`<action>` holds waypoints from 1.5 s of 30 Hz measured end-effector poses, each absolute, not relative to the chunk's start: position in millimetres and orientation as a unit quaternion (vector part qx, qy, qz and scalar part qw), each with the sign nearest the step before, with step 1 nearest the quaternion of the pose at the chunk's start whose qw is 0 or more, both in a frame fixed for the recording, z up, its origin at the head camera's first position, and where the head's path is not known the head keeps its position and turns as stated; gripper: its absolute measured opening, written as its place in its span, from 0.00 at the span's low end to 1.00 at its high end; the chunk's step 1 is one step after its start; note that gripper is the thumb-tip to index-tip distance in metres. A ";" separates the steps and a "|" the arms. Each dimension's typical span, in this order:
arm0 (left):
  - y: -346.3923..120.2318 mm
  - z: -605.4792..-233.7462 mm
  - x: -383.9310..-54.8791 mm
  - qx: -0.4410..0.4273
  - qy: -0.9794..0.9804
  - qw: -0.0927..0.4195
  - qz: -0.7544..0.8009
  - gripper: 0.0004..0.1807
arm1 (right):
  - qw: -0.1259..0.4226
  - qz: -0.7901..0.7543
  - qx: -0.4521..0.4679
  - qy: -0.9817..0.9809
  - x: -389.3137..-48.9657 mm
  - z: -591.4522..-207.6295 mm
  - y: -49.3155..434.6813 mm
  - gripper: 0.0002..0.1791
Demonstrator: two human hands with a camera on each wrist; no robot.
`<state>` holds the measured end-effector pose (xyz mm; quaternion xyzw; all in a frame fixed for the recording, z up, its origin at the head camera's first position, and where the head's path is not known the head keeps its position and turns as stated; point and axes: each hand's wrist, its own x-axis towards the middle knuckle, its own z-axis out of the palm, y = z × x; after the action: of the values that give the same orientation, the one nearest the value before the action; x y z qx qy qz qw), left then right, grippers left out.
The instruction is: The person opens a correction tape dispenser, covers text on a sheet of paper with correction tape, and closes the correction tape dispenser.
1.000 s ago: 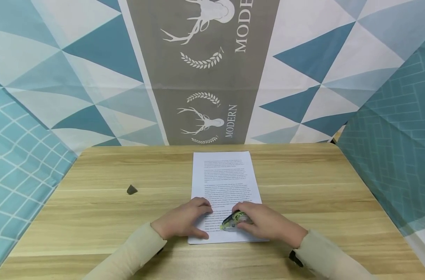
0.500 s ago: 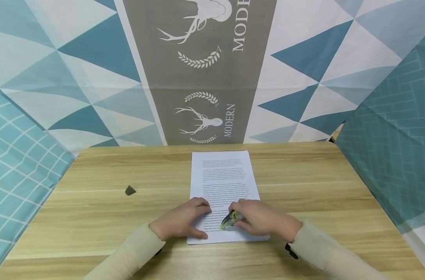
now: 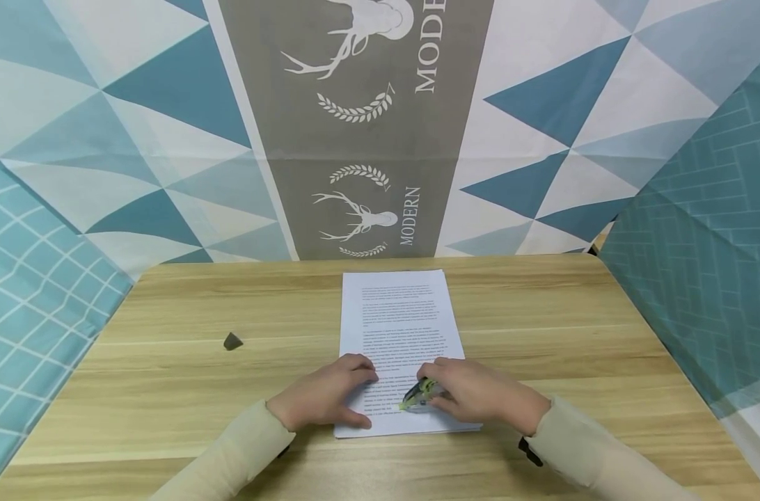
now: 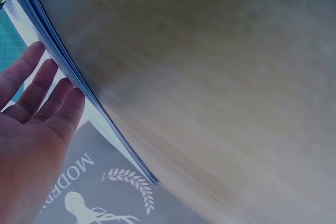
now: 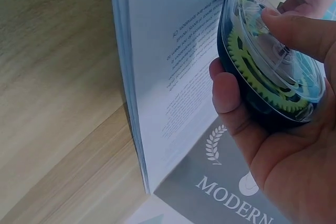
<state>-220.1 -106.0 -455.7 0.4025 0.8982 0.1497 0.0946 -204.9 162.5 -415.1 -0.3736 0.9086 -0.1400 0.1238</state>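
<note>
A stack of printed paper (image 3: 395,313) lies on the wooden table. My right hand (image 3: 480,395) grips a correction tape dispenser (image 3: 420,394), its tip down at the lower lines of text. Up close in the right wrist view, the correction tape has a clear shell, a dark underside and yellow-green gears; the thumb (image 5: 294,30) presses one side and curled fingers (image 5: 228,95) support the other. My left hand (image 3: 326,391) rests at the stack's lower left, fingers spread and loosely bent. The left wrist view shows its fingertips (image 4: 73,98) along the sheets' edge.
A small dark pointed piece (image 3: 232,341) lies on the table (image 3: 167,396) left of the paper. Patterned cloth (image 3: 367,139) hangs behind the table's far edge, and teal panels (image 3: 699,229) flank both sides.
The right hand with the correction tape has shifted slightly right along the lower text since half a second ago, and its tilt differs. The left hand stays in place on the paper.
</note>
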 end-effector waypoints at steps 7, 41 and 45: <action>-105.6 -454.0 -218.8 0.403 0.897 0.095 0.151 0.35 | 0.126 -0.145 -0.370 0.909 -203.1 -413.5 166.7 0.15; -105.8 -452.5 -212.8 0.387 0.900 0.101 0.170 0.33 | 0.144 -0.270 -0.278 0.911 -197.1 -421.5 196.7 0.14; -105.8 -451.5 -210.5 0.382 0.902 0.098 0.175 0.31 | 0.131 -0.282 -0.270 0.911 -196.1 -420.1 199.3 0.14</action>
<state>-210.5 -105.8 -451.5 0.3823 0.9020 0.1755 0.0975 -196.1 199.3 -420.1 -0.2699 0.9112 -0.2823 0.1308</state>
